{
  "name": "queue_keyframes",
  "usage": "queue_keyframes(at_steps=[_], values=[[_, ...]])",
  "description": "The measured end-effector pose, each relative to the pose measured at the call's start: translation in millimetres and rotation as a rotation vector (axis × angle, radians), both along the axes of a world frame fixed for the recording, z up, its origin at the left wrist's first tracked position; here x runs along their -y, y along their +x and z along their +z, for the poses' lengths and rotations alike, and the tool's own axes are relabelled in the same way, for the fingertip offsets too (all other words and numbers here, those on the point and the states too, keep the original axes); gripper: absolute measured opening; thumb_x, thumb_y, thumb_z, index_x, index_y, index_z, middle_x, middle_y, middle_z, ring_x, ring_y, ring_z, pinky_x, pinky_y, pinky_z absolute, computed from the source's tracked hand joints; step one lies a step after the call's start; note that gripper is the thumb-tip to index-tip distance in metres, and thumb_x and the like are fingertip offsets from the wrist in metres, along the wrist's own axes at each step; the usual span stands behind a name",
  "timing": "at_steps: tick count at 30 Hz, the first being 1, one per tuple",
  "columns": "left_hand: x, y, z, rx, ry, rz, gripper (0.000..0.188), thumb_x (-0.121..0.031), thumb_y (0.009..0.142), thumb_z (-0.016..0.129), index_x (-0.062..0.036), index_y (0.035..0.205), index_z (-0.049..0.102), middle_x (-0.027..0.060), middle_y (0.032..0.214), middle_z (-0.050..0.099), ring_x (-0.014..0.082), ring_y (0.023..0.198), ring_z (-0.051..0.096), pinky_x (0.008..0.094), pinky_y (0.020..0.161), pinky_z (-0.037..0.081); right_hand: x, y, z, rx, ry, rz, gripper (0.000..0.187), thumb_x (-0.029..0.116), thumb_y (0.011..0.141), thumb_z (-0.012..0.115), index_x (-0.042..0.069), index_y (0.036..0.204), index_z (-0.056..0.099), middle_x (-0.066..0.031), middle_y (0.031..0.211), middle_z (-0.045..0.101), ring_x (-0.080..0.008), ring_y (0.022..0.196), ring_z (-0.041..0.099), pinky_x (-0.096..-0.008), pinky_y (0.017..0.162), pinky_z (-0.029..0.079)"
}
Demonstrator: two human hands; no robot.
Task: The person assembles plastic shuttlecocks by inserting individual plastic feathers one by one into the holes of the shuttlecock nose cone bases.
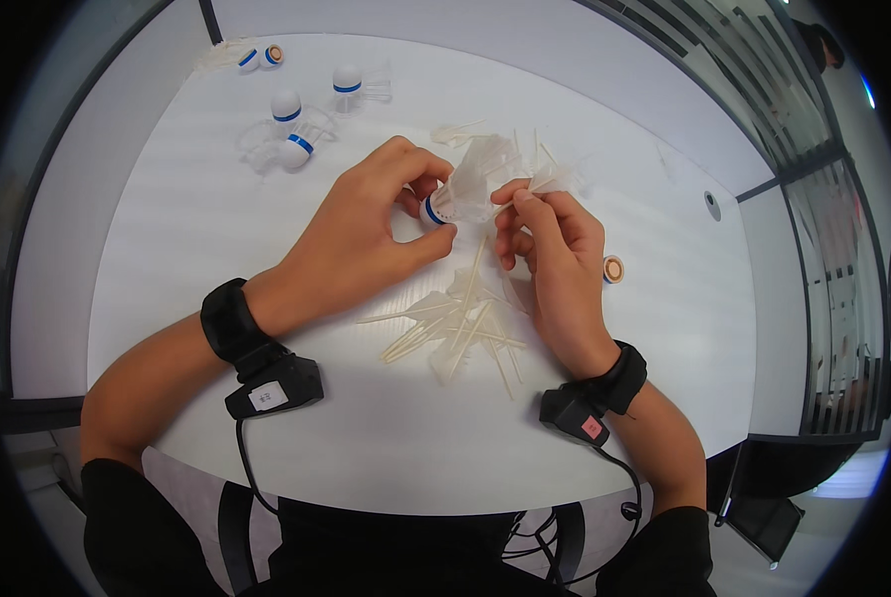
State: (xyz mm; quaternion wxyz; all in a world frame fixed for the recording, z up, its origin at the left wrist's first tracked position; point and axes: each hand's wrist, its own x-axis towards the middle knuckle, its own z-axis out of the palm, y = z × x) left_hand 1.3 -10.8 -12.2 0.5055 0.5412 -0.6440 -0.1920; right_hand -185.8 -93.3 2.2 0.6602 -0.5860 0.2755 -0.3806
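Observation:
My left hand is closed around a shuttlecock head, white with a blue band, its holed face turned to the right. Translucent feathers spread beside that face; how many are set in it I cannot tell. To the right, my right hand pinches a thin pale feather between thumb and fingertips, close to the head. Its other fingers curl underneath. On the table below both hands lies a loose pile of feathers, cream shafts with clear vanes.
Shuttlecocks with blue bands stand or lie at the far left, near two bare heads. Another head sits right of my right hand. More feathers lie beyond my hands. Cables hang from my wrist-worn devices over the white table's front edge.

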Motion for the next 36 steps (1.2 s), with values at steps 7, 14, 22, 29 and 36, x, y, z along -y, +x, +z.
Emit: queue_keyframes(at_steps=[7, 14, 22, 29, 36], values=[[-5.1, -1.0, 10.8, 0.002, 0.106, 0.002, 0.033, 0.0, 0.08, 0.075, -0.0005, 0.11, 0.061, 0.0068, 0.102, 0.058, 0.0178, 0.096, 0.059, 0.0311, 0.088, 0.051, -0.8, -0.5, 1.7, -0.028, -0.007, 0.023, 0.022, 0.016, 0.103, 0.058, -0.003, 0.098, 0.068, -0.004, 0.086, 0.064, -0.0079, 0.067, 0.056, -0.0246, 0.059, 0.043], [-3.2, -1.3, 5.0, 0.017, 0.066, -0.001, 0.035, -0.004, 0.078, 0.076, 0.0019, 0.107, 0.058, 0.0114, 0.097, 0.061, 0.0231, 0.087, 0.061, 0.0324, 0.081, 0.052, -1.4, -1.7, 2.4, -0.06, -0.022, 0.033, 0.021, 0.016, 0.102, 0.058, -0.002, 0.1, 0.067, -0.0044, 0.085, 0.063, -0.0095, 0.068, 0.056, -0.0253, 0.06, 0.043], [-3.1, -1.4, 4.2, 0.036, 0.06, -0.015, 0.036, -0.005, 0.077, 0.077, 0.0017, 0.108, 0.058, 0.0109, 0.096, 0.061, 0.0231, 0.086, 0.06, 0.0328, 0.082, 0.051, -0.5, -1.5, 2.6, -0.096, -0.044, 0.045, 0.021, 0.016, 0.101, 0.057, -0.003, 0.102, 0.066, -0.0052, 0.087, 0.063, -0.011, 0.069, 0.055, -0.0268, 0.062, 0.043], [-4.9, -2.3, 6.1, 0.053, 0.067, -0.018, 0.034, -0.007, 0.078, 0.077, 0.001, 0.105, 0.059, 0.0101, 0.095, 0.061, 0.0222, 0.085, 0.058, 0.0325, 0.081, 0.05, -0.8, -0.3, 1.4, -0.05, -0.035, 0.038, 0.018, 0.014, 0.1, 0.059, -0.003, 0.1, 0.067, -0.0042, 0.083, 0.064, -0.0078, 0.068, 0.056, -0.024, 0.06, 0.044], [-3.4, -2.4, 6.3, 0.044, 0.071, -0.025, 0.032, -0.007, 0.078, 0.076, 0.0005, 0.104, 0.059, 0.0096, 0.095, 0.061, 0.0216, 0.085, 0.058, 0.0318, 0.081, 0.05, 0.1, -1.0, 0.8, -0.061, -0.052, 0.055, 0.018, 0.013, 0.099, 0.058, -0.003, 0.099, 0.067, -0.0037, 0.084, 0.064, -0.0072, 0.068, 0.056, -0.0239, 0.06, 0.044]])
